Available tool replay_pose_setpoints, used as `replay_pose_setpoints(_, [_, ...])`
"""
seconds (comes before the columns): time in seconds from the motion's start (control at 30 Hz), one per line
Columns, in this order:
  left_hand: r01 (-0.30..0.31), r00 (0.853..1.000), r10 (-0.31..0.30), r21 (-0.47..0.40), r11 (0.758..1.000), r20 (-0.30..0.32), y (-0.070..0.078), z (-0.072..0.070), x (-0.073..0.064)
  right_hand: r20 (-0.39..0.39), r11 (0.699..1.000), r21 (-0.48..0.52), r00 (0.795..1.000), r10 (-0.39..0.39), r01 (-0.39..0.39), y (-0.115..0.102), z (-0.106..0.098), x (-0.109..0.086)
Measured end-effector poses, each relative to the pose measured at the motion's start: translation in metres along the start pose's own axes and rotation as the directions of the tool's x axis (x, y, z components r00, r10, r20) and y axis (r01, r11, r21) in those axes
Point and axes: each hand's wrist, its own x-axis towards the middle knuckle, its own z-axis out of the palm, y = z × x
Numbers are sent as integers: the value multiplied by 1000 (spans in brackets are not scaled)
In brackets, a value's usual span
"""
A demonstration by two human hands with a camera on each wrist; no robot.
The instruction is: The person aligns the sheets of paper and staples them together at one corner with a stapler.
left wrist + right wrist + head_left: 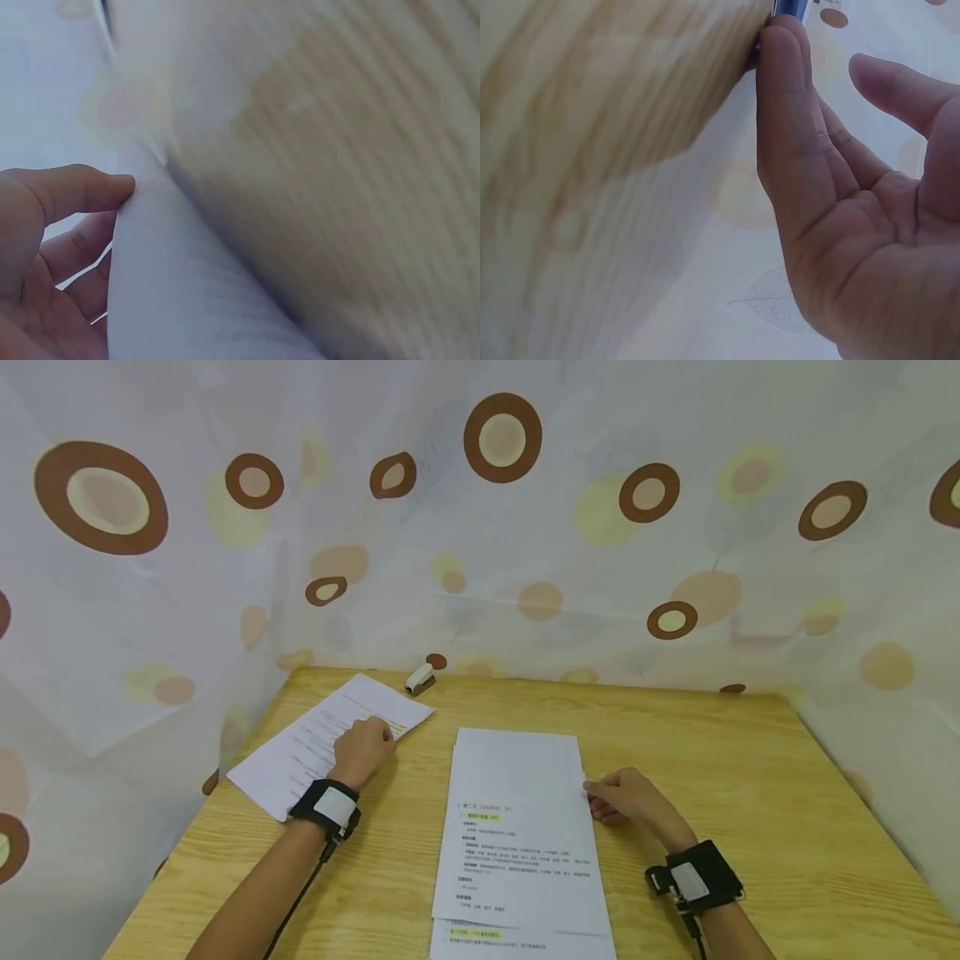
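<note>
On the left of the table lie printed sheets of paper (303,752) set at a slant, with a yellow highlighted line. My left hand (363,750) is over their right side. In the left wrist view its thumb pinches the edge of a sheet (172,277) against the fingers behind. In the middle is a stack of printed pages (517,827), its top page marked with a yellow heading. At that stack's right edge is my right hand (633,802), fingertips touching the edge. The right wrist view shows its fingers (787,112) fairly straight and the thumb apart from them.
A small white and grey stapler (420,679) stands near the table's back edge, beyond the slanted sheets. Dotted cloth (577,585) hangs behind the wooden table (720,752). Each wrist wears a black strap with a cable.
</note>
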Motion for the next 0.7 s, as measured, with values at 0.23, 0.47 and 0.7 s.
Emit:
replay_pose_setpoints(0.23, [-47,991,49,16,999,-122,14,-14,0,-25,1000,-18,1000,-13,12,2,-1,0])
replay_pose_setpoints(0.47, [-93,945,144,180,979,-294,25,-27,-6,-152,993,-116,988,-20,2,-3,-2,0])
replay_pose_setpoints(0.7, [-182,869,264,226,957,-418,38,-42,-13,-119,997,-71,993,-13,5,-11,4,-2])
